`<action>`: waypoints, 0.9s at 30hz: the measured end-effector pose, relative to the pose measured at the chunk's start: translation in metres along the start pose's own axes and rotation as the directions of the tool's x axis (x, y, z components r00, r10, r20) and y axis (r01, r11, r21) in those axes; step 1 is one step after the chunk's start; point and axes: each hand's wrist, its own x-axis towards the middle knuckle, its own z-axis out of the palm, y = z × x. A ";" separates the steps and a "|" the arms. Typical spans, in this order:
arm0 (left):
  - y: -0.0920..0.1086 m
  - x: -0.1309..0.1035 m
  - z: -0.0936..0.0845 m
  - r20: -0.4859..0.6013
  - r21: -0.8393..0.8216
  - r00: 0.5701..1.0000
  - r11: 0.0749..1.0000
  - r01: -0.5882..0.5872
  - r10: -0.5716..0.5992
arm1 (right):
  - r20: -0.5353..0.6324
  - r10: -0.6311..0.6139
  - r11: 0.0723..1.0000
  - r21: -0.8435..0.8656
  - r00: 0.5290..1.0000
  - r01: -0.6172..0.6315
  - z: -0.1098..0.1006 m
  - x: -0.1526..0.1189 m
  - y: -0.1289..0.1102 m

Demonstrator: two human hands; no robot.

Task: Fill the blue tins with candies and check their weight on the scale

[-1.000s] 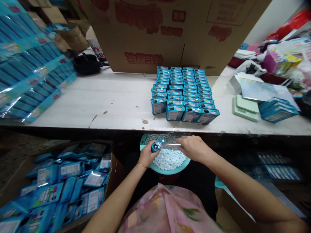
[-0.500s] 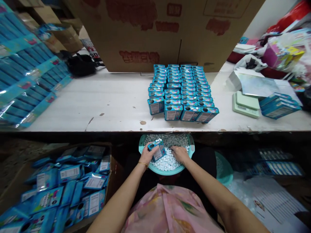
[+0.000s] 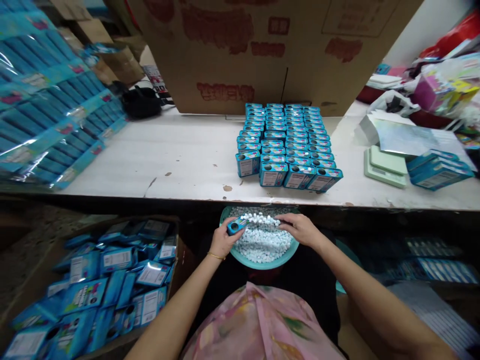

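Compared with half a second ago, the right hand [image 3: 301, 230] is raised from the basin [image 3: 262, 266], a row of white pellets [image 3: 262, 218] is held up to the box [image 3: 235, 226], and the box's labelled face is turned from view.

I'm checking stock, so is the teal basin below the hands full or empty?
The teal basin is not empty: white pellets spread across its inside. How deep they lie, I cannot tell.

Hands over basin

Left hand [image 3: 222, 241]: one blue box [image 3: 236, 226]. Right hand [image 3: 303, 231]: narrow trough [image 3: 261, 219] of white pellets, end at box. Below: turquoise basin [image 3: 262, 265], more pellets [image 3: 258, 247]. White table [image 3: 191, 160]: grouped blue boxes [image 3: 287, 147]; pale-green scale [image 3: 386, 167].
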 end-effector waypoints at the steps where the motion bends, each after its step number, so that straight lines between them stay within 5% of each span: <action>1: 0.000 0.001 0.005 0.004 0.022 1.000 1.000 -0.002 0.002 | 0.015 -0.022 0.997 -0.080 1.000 0.023 -0.009 0.000 -0.010; 7: -0.001 0.004 0.021 0.054 0.092 0.996 0.992 -0.082 0.077 | 0.112 -0.131 0.841 -0.514 0.985 0.170 -0.031 0.005 -0.066; 14: -0.006 0.004 0.022 0.052 0.094 0.993 0.989 -0.112 0.108 | 0.028 -0.266 0.726 -0.652 0.964 0.219 -0.031 0.000 -0.095; 17: -0.007 0.002 0.015 0.029 0.065 0.995 0.993 -0.098 0.096 | -0.004 -0.215 0.755 -0.635 0.976 0.164 -0.033 -0.013 -0.075; 20: -0.009 0.002 0.007 -0.014 -0.007 1.000 1.000 -0.028 0.028 | 0.018 -0.077 0.793 -0.605 0.997 0.072 -0.018 -0.023 -0.031; 24: -0.015 0.009 0.007 -0.079 -0.128 0.980 0.977 0.172 -0.183 | 0.094 0.079 0.872 -0.489 0.992 -0.023 0.035 -0.013 0.018; 27: -0.023 0.014 0.021 -0.016 -0.281 0.955 0.918 0.280 -0.296 | 0.111 0.105 0.942 -0.329 0.988 -0.063 0.079 0.009 0.022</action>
